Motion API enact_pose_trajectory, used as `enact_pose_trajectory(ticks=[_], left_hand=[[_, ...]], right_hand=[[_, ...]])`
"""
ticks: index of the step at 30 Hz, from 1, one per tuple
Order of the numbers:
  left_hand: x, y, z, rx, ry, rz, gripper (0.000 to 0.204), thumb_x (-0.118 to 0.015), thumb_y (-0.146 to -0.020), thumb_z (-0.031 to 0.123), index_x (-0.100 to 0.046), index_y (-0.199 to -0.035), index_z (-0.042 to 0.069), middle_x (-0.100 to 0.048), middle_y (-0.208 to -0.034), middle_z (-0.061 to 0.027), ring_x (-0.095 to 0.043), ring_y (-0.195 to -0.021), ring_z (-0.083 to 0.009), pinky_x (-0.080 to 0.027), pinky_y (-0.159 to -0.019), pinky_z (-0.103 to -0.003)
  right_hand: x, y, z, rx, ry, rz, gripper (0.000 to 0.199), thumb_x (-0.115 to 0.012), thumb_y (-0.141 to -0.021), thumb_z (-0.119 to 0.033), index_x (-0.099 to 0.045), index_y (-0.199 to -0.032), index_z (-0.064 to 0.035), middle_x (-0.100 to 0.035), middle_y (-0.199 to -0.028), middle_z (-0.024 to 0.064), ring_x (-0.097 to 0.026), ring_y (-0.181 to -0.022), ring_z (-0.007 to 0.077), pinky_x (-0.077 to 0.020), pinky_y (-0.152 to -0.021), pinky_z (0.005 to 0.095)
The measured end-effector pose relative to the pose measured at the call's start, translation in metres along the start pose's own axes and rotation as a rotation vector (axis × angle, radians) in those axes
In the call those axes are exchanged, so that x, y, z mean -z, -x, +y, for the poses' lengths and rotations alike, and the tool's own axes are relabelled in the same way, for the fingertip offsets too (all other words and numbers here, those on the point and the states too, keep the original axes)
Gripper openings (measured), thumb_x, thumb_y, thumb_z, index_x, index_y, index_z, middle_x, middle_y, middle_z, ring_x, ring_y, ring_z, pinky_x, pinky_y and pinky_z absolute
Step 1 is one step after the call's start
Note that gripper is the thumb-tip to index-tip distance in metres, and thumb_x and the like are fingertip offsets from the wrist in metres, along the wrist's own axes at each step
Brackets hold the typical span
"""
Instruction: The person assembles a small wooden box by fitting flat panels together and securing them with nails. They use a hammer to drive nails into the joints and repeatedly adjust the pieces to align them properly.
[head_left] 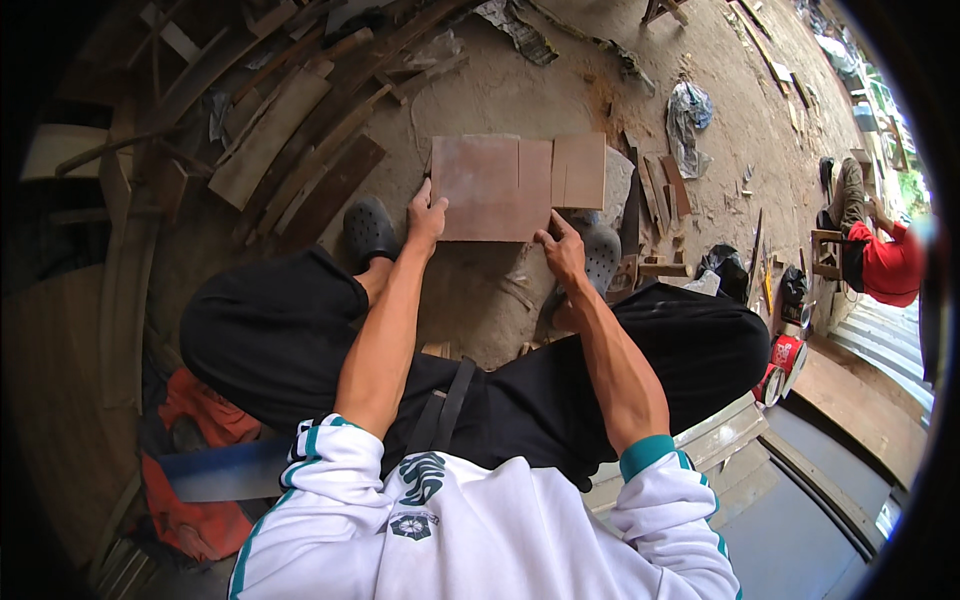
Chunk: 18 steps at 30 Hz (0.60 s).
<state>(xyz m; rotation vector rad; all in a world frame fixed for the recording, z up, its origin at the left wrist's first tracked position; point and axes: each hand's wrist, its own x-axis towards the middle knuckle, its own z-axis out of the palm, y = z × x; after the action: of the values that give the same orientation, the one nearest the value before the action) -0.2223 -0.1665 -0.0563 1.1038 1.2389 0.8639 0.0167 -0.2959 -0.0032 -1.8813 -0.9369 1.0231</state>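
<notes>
Between your feet, your left hand (427, 215) and right hand (562, 250) pinched the near edge of thin, stiff, probably light plywood sheets (520, 185).

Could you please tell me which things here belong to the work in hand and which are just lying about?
In use:
- boards
- left hand on their left edge
- right hand on their lower edge

Lying about:
- plank pile
- orange cloth
- plastic bag
- red can
</notes>
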Motion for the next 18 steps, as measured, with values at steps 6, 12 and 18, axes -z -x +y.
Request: enact_pose_trajectory(ticks=[6,12,18], left_hand=[[0.011,-0.004,0.01,0.168,0.059,-0.102,0.065,-0.057,-0.089,0.01,-0.031,-0.144,-0.012,-0.046,-0.145,-0.0218,-0.047,-0.131,-0.0236,-0.037,-0.107,-0.031],[0.061,0.005,0.028,0.064,-0.647,-0.503,0.088,-0.07,-0.08,0.023,-0.024,-0.149,-0.007,-0.049,-0.139,-0.029,-0.051,-0.128,-0.0347,-0.041,-0.106,-0.038],[0.028,0.061,0.062,0.022,-0.968,-0.337,0.102,-0.081,-0.07,0.027,-0.024,-0.149,-0.005,-0.056,-0.128,-0.0292,-0.056,-0.119,-0.0389,-0.046,-0.1,-0.042]], right_hand=[[0.002,-0.003,0.002,0.005,0.032,0.003,0.05,-0.066,-0.086,-0.01,-0.053,-0.133,0.0023,-0.069,-0.112,0.0192,-0.069,-0.099,0.0255,-0.0518,-0.088,0.0332],[0.004,-0.001,0.005,0.173,0.346,-0.109,0.074,-0.075,-0.08,-0.019,-0.039,-0.14,0.0038,-0.063,-0.113,0.0305,-0.06,-0.109,0.0432,-0.0502,-0.089,0.0456],[0.014,-0.006,0.011,0.143,0.432,-0.133,0.073,-0.08,-0.075,-0.014,-0.043,-0.138,-0.0044,-0.065,-0.111,0.0261,-0.063,-0.107,0.0408,-0.0522,-0.086,0.0434]])
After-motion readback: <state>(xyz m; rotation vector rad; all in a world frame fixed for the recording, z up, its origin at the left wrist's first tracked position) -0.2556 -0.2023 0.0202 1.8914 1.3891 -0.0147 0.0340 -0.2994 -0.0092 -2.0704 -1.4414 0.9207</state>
